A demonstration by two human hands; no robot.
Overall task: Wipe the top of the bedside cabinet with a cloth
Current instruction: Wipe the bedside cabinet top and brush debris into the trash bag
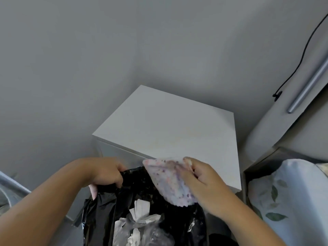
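The white bedside cabinet point(170, 125) stands in the corner, its flat top bare. My right hand point(204, 176) grips a white cloth point(170, 180) speckled with pink and purple stains, holding it just past the cabinet's front edge and above a black rubbish bag point(138, 196). My left hand point(106, 173) clutches the bag's rim at its left side and holds it open. White crumpled paper and clear plastic lie inside the bag.
Grey walls meet behind the cabinet. A bed with a leaf-print pillow point(284, 197) and dark frame sits at the right. A black cable point(301, 57) and a silver bar point(308, 82) hang on the right wall. A grey metal rail point(12, 183) shows at the left.
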